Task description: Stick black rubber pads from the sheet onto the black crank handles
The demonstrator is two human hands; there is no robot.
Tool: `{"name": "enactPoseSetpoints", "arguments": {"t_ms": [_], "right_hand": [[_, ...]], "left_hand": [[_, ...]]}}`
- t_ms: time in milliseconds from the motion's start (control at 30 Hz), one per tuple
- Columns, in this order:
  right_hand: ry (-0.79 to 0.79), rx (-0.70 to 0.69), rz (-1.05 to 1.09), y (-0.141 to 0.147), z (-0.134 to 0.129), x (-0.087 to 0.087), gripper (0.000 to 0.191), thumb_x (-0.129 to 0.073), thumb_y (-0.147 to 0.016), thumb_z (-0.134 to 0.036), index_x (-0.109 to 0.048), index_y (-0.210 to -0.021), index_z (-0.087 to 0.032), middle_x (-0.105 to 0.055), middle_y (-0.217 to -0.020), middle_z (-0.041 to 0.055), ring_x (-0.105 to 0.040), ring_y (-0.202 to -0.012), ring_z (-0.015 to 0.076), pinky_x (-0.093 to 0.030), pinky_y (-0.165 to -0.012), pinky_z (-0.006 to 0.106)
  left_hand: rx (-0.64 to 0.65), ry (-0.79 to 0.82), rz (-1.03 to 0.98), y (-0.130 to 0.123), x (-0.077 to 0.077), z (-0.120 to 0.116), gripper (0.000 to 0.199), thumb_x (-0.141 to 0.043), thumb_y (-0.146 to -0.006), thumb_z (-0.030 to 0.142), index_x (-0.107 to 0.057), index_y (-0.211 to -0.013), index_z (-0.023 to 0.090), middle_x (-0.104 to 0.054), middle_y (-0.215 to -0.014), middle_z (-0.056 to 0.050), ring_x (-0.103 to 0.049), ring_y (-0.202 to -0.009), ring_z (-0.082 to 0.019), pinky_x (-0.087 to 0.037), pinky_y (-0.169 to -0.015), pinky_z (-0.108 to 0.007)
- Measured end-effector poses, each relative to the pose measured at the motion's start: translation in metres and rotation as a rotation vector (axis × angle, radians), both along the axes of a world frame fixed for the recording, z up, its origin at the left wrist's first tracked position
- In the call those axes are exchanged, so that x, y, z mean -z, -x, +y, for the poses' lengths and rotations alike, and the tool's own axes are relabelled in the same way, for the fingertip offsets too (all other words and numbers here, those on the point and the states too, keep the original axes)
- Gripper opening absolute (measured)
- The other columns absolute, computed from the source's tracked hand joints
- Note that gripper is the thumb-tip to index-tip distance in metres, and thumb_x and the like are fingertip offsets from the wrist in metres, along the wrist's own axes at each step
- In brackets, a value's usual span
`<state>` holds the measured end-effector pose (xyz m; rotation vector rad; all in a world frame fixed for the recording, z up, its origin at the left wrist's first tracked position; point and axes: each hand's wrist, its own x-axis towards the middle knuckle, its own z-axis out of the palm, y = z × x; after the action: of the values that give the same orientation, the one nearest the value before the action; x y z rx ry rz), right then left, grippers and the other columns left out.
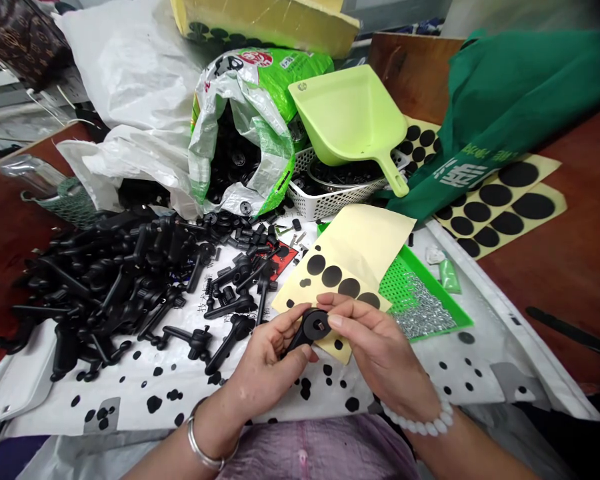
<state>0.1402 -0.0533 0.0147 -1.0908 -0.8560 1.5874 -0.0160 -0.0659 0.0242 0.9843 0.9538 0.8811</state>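
My left hand (pixel 267 367) is closed around a black plastic arm with a round flat head (pixel 311 328). A small slot shows in the middle of that head. My right hand (pixel 383 343) pinches the head's right rim between thumb and fingers; whether a thin sticker is also held there I cannot tell. Just beyond my hands lies a cream sheet of round black stickers (pixel 353 243), partly over a green tray (pixel 460 323) of small silvery metal pieces. Several similar black arms (pixel 235 340) lie loose left of my hands.
A large heap of black plastic parts (pixel 130 267) covers the table's left side. Behind stand a green-and-white bag (pixel 275 127) of black parts and a white basket (pixel 325 203) under a light green dustpan (pixel 350 113). More sticker sheets (pixel 500 207) and a dark green cloth bag (pixel 510 113) lie right.
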Motion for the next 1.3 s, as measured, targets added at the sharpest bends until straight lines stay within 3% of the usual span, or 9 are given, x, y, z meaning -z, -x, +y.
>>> {"name": "enactPoseSetpoints", "arguments": {"t_ms": [133, 267, 500, 600, 733, 1000, 1133, 1300], "right_hand": [[-0.017, -0.006, -0.004, 0.0, 0.0, 0.004, 0.013, -0.069, -0.072, -0.03, -0.066, -0.066, -0.018, -0.06, -0.111, 0.0081, -0.05, -0.113, 0.0258, -0.032, -0.102, 0.043], [-0.023, 0.007, -0.028, 0.0, -0.001, 0.005, 0.013, -0.069, -0.073, -0.03, -0.066, -0.067, -0.018, -0.059, -0.112, 0.0075, -0.051, -0.114, 0.0254, -0.033, -0.101, 0.042], [-0.069, 0.032, -0.094, 0.004, 0.0, 0.007, 0.013, -0.069, -0.073, -0.029, -0.065, -0.065, -0.019, -0.059, -0.11, 0.007, -0.052, -0.111, 0.0246, -0.035, -0.099, 0.041], [-0.104, 0.05, -0.13, 0.005, 0.001, 0.008, 0.013, -0.068, -0.073, -0.029, -0.064, -0.065, -0.019, -0.059, -0.108, 0.0071, -0.052, -0.11, 0.024, -0.038, -0.096, 0.039], [-0.15, 0.063, -0.207, 0.006, 0.001, 0.01, 0.013, -0.066, -0.073, -0.029, -0.063, -0.065, -0.019, -0.058, -0.108, 0.0075, -0.053, -0.108, 0.0232, -0.041, -0.091, 0.037], [-0.314, 0.119, -0.45, 0.006, -0.003, 0.011, 0.01, -0.06, -0.076, -0.023, -0.061, -0.066, -0.019, -0.058, -0.103, 0.0085, -0.055, -0.103, 0.0243, -0.042, -0.089, 0.043], [-0.553, 0.178, -0.687, 0.006, -0.008, 0.01, 0.01, -0.056, -0.081, -0.02, -0.06, -0.072, -0.018, -0.056, -0.104, 0.012, -0.055, -0.104, 0.0251, -0.045, -0.087, 0.043], [-0.904, 0.269, -1.33, 0.013, -0.015, 0.001, 0.015, -0.051, -0.085, -0.017, -0.065, -0.084, -0.011, -0.049, -0.123, 0.0248, -0.049, -0.111, 0.0352, -0.036, -0.092, 0.056]], "left_hand": [[-0.009, 0.007, -0.004, 0.001, 0.001, 0.0, 0.053, -0.066, -0.076, 0.02, -0.052, -0.127, 0.015, -0.063, -0.112, -0.012, -0.057, -0.093, -0.02, -0.048, -0.074, -0.027], [-0.025, 0.016, 0.022, 0.0, 0.001, 0.0, 0.051, -0.066, -0.078, 0.029, -0.053, -0.125, 0.014, -0.065, -0.106, -0.011, -0.058, -0.077, -0.016, -0.048, -0.07, -0.028], [-0.044, 0.005, 0.123, -0.001, 0.001, 0.003, 0.056, -0.066, -0.077, 0.035, -0.052, -0.125, 0.009, -0.062, -0.068, -0.002, -0.055, -0.063, -0.014, -0.045, -0.062, -0.026], [-0.037, 0.004, 0.158, 0.0, 0.003, 0.003, 0.057, -0.063, -0.079, 0.036, -0.05, -0.127, 0.008, -0.061, -0.063, -0.001, -0.055, -0.061, -0.014, -0.044, -0.06, -0.026], [-0.053, 0.009, 0.165, 0.001, 0.006, 0.002, 0.053, -0.063, -0.079, 0.035, -0.052, -0.125, 0.011, -0.063, -0.067, -0.001, -0.056, -0.06, -0.014, -0.043, -0.058, -0.025], [-0.103, -0.008, 0.091, -0.001, 0.011, 0.0, 0.046, -0.065, -0.078, 0.027, -0.054, -0.12, 0.012, -0.066, -0.093, -0.006, -0.058, -0.064, -0.01, -0.048, -0.065, -0.024], [-0.121, -0.023, 0.061, -0.002, 0.015, -0.001, 0.043, -0.064, -0.079, 0.024, -0.055, -0.12, 0.013, -0.067, -0.093, -0.006, -0.059, -0.067, -0.011, -0.05, -0.067, -0.025], [-0.17, -0.042, 0.025, -0.003, 0.023, -0.004, 0.041, -0.063, -0.081, 0.022, -0.056, -0.121, 0.017, -0.067, -0.099, -0.006, -0.061, -0.086, -0.016, -0.053, -0.074, -0.027]]}}
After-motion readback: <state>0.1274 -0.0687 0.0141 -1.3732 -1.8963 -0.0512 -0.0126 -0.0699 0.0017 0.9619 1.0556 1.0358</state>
